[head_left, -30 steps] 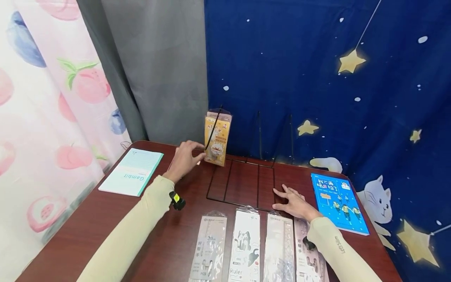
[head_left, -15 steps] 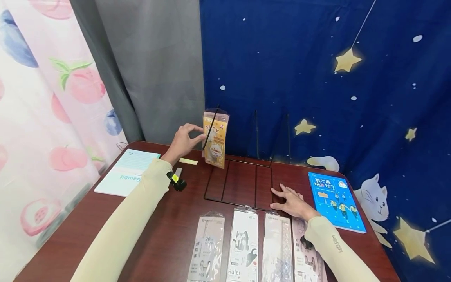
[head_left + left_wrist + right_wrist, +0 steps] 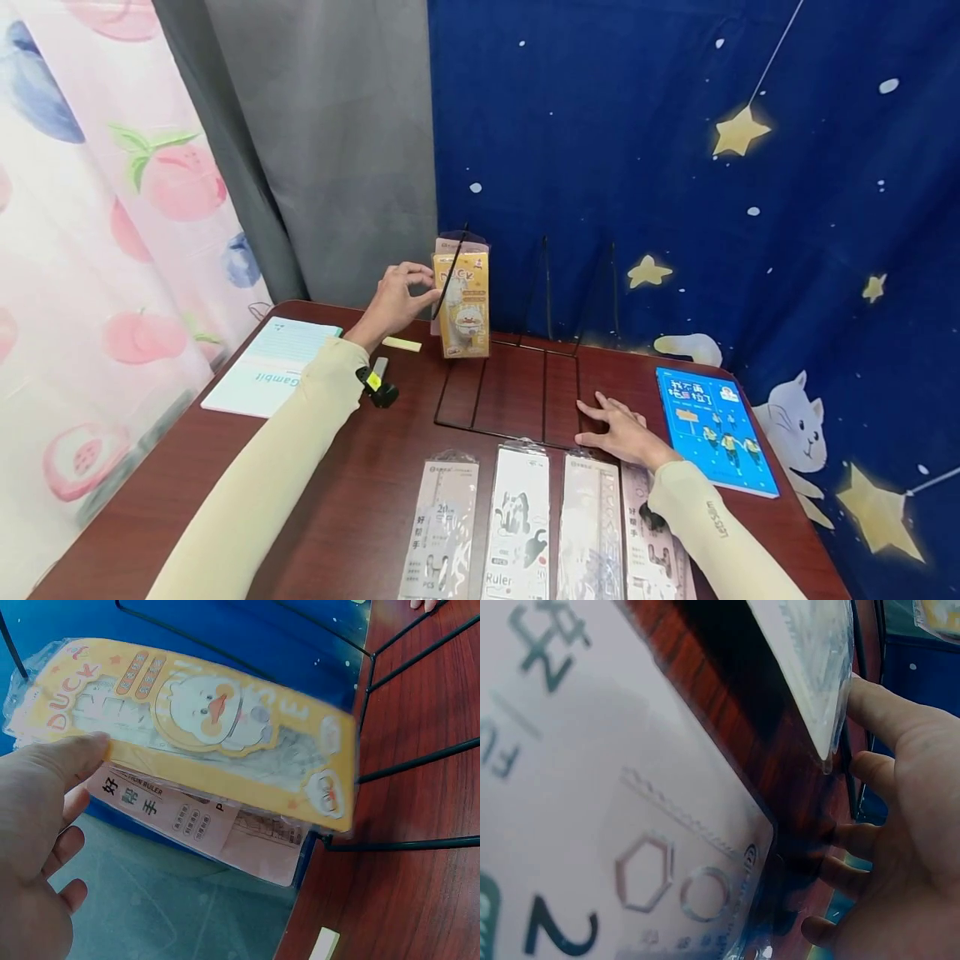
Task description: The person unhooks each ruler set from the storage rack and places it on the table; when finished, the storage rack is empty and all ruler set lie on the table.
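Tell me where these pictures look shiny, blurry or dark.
Head view: glare streaks the flat ruler packs in clear plastic; left wrist view: the rectangular yellow cardboard duck pack looks slightly soft, though readable; right wrist view: the pale pink ruler pack looks blurred, and a near-black patch darkens the reddish-brown wooden table.

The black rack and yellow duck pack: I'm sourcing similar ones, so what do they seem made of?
Black rack: probably coated metal wire, judging by its thin, straight dark rods; the coating could be paint or plastic. Yellow duck pack: likely printed card in glossy clear plastic, which crinkles at one end.
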Demonstrator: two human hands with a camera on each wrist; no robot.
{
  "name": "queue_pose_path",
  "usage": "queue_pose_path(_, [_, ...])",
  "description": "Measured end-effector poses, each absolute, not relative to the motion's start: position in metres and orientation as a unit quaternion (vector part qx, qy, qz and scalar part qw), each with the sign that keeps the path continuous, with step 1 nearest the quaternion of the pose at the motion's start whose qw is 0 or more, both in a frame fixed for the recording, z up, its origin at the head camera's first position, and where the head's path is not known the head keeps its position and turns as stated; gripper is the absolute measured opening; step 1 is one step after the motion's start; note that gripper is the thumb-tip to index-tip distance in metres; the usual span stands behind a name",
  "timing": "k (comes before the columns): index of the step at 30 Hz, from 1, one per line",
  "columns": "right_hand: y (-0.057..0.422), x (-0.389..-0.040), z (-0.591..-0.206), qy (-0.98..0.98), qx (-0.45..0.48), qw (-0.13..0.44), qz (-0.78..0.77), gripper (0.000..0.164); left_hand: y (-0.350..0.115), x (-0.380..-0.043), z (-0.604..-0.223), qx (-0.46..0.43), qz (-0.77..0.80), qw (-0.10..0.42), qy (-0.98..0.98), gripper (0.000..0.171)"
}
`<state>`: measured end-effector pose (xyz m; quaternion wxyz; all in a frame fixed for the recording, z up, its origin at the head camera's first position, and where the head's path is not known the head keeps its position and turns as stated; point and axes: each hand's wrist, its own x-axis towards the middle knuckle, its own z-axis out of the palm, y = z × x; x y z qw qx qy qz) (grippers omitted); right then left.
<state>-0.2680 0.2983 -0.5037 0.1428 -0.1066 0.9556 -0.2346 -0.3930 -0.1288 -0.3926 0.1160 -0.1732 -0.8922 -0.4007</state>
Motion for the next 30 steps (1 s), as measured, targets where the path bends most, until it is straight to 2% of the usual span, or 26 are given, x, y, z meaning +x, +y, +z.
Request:
queue_pose_path(14, [0.302, -0.266, -0.504, 0.956, -0.108, 0.14, -0.234, 0.078, -0.132, -0.369, -0.386, -0.195, -0.371, 0.121, -0.9, 0.021])
queue_pose_path(30, [0.299, -0.268, -0.506, 0.956, -0.113, 0.135, -0.236, 0.077, -0.148, -0.314, -0.388, -0.184, -0.366, 0.133, -0.903, 0.02])
